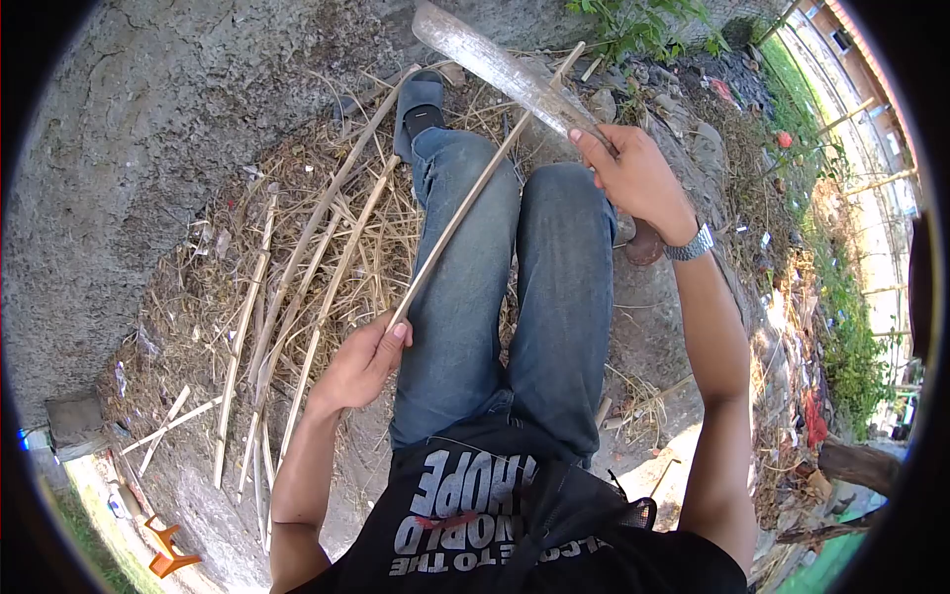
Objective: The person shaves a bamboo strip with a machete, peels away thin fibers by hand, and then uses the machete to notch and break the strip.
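My left hand (364,362) is closed around the near end of a long, thin bamboo stick (457,218), thumb laid along it. The stick slants up across my left thigh toward the far ground. In my right hand (638,176), above my right knee, is the handle of a machete (485,64). Its worn, silvery blade points up and left, overlapping the far part of the stick in this view. My legs in blue jeans (460,287) are bent beneath both hands.
Several bamboo strips (327,307) lie on the ground at left, among dry shavings (193,287). A rough grey wall (129,148) runs along the left and far side. An orange plastic stool (168,547) is at lower left, a log (859,465) at right, green plants (643,25) at the far side.
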Demonstrator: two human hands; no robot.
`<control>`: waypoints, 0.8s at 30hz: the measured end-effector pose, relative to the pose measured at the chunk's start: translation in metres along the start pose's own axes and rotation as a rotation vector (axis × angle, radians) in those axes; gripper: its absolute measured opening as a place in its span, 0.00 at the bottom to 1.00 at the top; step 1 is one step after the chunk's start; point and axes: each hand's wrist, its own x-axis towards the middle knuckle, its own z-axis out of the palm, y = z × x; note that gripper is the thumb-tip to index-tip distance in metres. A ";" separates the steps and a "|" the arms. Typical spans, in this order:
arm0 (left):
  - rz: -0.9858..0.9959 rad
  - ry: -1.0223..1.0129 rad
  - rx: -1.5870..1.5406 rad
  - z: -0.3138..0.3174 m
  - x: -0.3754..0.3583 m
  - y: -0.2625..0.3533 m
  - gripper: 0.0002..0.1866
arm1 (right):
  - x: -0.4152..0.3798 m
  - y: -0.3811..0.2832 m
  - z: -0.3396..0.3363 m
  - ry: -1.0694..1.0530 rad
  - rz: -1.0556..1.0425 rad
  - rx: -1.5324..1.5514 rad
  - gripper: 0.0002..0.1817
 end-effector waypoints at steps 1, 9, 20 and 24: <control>0.011 0.004 0.027 0.000 0.000 0.001 0.21 | -0.002 -0.006 0.002 -0.026 0.104 0.069 0.31; 0.053 0.016 0.070 0.007 0.000 -0.002 0.19 | -0.012 0.000 0.006 -0.103 0.186 0.155 0.30; 0.129 0.028 0.148 0.009 0.028 0.024 0.15 | -0.030 -0.020 0.023 -0.182 0.017 0.101 0.30; 0.028 0.229 0.434 0.007 -0.017 0.057 0.23 | -0.017 -0.002 0.012 -0.037 0.178 0.114 0.29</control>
